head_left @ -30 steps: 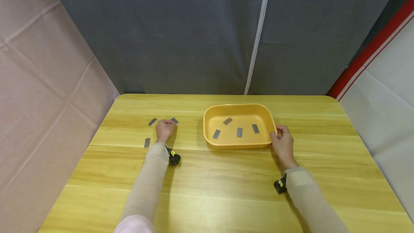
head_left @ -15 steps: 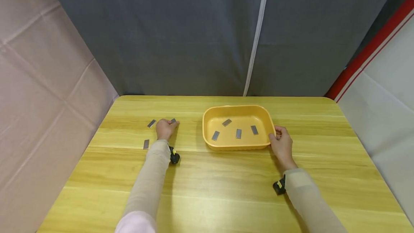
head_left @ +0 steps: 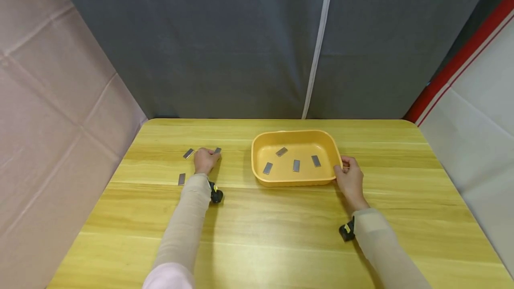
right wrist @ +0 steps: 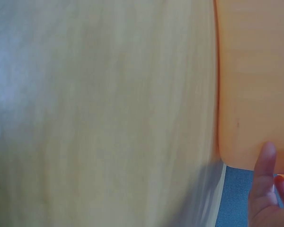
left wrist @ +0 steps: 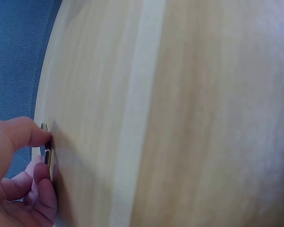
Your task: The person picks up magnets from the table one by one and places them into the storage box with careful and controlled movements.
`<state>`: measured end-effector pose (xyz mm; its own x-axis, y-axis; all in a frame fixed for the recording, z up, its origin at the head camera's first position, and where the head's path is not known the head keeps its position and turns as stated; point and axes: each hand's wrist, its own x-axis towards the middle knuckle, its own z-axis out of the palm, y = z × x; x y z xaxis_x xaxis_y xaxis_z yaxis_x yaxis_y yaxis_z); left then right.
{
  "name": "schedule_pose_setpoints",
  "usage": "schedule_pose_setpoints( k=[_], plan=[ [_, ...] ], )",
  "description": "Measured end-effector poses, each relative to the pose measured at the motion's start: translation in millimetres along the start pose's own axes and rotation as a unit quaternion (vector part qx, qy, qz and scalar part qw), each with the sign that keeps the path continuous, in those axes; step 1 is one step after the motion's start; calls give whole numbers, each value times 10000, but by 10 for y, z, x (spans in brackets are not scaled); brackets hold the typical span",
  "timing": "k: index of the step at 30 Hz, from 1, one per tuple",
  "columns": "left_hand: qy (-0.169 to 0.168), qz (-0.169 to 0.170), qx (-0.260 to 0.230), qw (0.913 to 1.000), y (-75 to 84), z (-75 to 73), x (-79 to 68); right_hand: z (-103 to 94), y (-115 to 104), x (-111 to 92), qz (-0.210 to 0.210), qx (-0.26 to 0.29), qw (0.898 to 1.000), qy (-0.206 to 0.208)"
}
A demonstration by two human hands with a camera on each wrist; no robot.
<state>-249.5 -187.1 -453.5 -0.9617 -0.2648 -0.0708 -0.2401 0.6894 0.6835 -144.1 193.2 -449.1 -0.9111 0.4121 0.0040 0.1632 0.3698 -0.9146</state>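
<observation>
My left hand [head_left: 205, 160] is at the left part of the table, thumb and fingers pinching a small grey rectangular plate [head_left: 217, 150]. In the left wrist view this thin plate [left wrist: 47, 153] stands edge-on between thumb and fingers, close to the tabletop; whether it touches the wood I cannot tell. Two similar plates lie nearby, one [head_left: 188, 153] just left of the hand and another [head_left: 182, 179] nearer to me. With my right hand [head_left: 350, 181] I grip the right end of a yellow plastic basin [head_left: 297, 181]. Several grey plates [head_left: 296, 165] lie spread on its floor.
The wood-grain table [head_left: 277, 235] ends at a dark grey curtain [head_left: 225, 48] behind. A pinkish cloth [head_left: 60, 101] hangs at the left, a white cloth with a red band [head_left: 474, 57] at the right. Each wrist wears a small black camera [head_left: 217, 194].
The plate at my left fingertips has turned a little, and the fingers have closed around it. My right hand stays on the basin. The view has shifted slightly.
</observation>
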Motion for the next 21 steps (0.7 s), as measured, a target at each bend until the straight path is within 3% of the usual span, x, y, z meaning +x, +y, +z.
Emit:
schedule_pose_setpoints(
  k=[7,15,21],
  plan=[
    [-65,-4,-142,9999,2,-26,-5,-1,2,-5,-15,17,10000,-11],
    [-119,-143,-620,9979,-53,-10,24,1,17,-3,13,25,10000,-38],
    [68,-284,-1123,9932,-126,-1,12,0,6,-6,-9,16,10000,-53]
  ],
)
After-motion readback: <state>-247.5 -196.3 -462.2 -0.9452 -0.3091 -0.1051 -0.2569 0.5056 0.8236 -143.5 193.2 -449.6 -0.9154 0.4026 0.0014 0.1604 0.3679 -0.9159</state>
